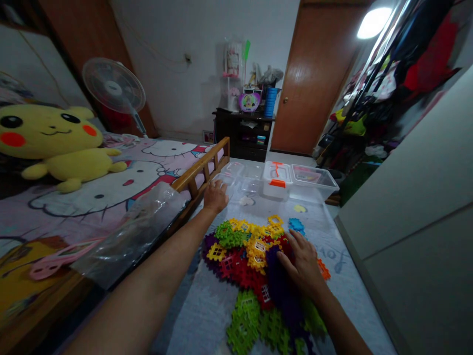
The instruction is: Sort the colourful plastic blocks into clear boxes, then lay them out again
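Note:
My left hand (216,196) reaches forward beside the wooden bed rail. Its fingers are curled at the near edge of a clear plastic container (226,178), and the fingertips are partly hidden. Spread over a pile of plastic interlocking building pieces is my right hand (302,256), its fingers apart and resting against purple pieces (277,276). The pile also has yellow pieces (256,246), red pieces (242,271) and green pieces (246,320), some with window-like grids. A blue piece (296,226) and an orange piece (323,269) lie at its right side.
A lidded clear box with orange latches (277,183) stands at the back, with an open clear bin (314,181) beside it. On the left, a bed holds a yellow plush toy (70,148) and a clear plastic bag (136,236). A white cabinet (417,222) borders the right.

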Motion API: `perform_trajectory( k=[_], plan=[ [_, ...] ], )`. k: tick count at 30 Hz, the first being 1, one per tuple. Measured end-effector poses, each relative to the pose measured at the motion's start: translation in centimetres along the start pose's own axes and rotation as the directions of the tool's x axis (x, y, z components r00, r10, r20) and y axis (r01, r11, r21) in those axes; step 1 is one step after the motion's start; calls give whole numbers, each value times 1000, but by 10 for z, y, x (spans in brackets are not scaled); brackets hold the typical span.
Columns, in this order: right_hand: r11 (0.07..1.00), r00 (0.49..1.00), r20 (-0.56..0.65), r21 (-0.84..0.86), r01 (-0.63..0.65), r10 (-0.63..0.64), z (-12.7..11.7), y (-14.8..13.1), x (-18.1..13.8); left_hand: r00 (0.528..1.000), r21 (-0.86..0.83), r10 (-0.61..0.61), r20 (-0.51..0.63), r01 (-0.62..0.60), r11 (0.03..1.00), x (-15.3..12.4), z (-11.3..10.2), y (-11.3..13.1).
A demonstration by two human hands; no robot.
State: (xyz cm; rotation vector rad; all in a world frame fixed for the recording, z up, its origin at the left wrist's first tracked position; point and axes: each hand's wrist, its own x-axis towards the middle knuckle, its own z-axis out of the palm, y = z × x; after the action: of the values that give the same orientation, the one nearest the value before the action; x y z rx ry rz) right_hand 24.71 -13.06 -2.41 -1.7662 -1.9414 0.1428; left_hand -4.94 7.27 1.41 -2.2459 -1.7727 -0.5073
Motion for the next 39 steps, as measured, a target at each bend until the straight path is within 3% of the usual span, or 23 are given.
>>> perform_trajectory(
  k=[7,14,28,32,35,39],
  plan=[
    [996,992,123,-77,42,-33,7,-25,40,998,24,9,65,-10,1000,2,-3,4],
    [997,975,211,-15,77,-72,12,-28,42,993,40,10,114,-15,999,13,-2,7],
    [996,964,249,19,90,-92,8,-31,47,995,31,-7,95,4,999,19,-3,12],
    [995,958,268,36,96,-102,5,-37,51,999,-120,25,39,-20,993,-9,-12,16],
    [995,957,272,22,97,-99,4,-44,53,966,-314,164,201,-95,945,-52,-21,20],
    [993,967,230,64,98,-110,10,-57,58,870,-464,288,400,-79,882,-118,-36,27]
  ],
)
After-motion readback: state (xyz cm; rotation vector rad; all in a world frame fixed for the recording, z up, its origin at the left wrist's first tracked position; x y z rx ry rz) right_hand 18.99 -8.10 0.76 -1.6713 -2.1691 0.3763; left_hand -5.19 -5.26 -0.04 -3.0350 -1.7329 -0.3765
